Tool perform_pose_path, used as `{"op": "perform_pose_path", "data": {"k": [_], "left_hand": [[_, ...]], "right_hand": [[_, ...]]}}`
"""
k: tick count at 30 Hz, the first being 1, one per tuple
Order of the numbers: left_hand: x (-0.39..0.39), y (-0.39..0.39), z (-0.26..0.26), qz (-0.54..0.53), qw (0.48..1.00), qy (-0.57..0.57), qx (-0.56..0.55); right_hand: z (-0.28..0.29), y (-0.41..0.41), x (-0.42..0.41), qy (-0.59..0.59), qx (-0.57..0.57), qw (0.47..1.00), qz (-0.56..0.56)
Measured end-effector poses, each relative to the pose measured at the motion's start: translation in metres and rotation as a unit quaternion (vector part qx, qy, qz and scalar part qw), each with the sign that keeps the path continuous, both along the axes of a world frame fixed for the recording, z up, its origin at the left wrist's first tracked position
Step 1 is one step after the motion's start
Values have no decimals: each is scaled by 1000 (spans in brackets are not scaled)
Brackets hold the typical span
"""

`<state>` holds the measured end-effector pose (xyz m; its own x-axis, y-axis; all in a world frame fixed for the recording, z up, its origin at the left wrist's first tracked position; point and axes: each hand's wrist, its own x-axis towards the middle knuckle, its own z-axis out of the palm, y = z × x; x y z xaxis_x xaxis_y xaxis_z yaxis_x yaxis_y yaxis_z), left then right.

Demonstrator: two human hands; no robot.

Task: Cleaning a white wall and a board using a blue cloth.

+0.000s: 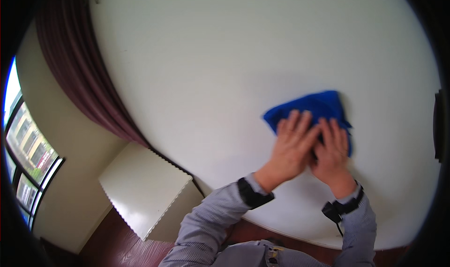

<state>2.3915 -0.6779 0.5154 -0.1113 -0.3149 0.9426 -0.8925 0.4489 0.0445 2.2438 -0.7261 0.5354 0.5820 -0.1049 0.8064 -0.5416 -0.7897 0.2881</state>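
Note:
A folded blue cloth (318,103) lies against a broad white wall (204,77). With fingers stretched upward, my left hand (291,151) holds the cloth's lower left part to the wall. Beside it, my right hand (331,158) presses on the lower right part. The two hands touch or overlap near the thumbs, and they hide much of the cloth's lower half. Black bands circle both wrists over striped grey sleeves; a small black box with a cable hangs by the right one.
A dark purple curtain (77,66) hangs along the wall on the left. Below it stands a white box-like piece (147,189) with scalloped edges. Farther left is a window (30,137). Reddish wood flooring (119,239) shows below, and a dark object (438,126) sits at the right rim.

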Motion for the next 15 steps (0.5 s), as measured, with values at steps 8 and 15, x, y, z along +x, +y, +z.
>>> {"op": "perform_pose_path", "data": {"k": [8,15], "left_hand": [[-83,-28,41,-145,982,-117,-32],[-78,-40,59,-138,971,-157,-113]], "right_hand": [[-10,3,-94,-87,-28,990,-108],[11,8,-78,-114,-61,986,-105]]}}
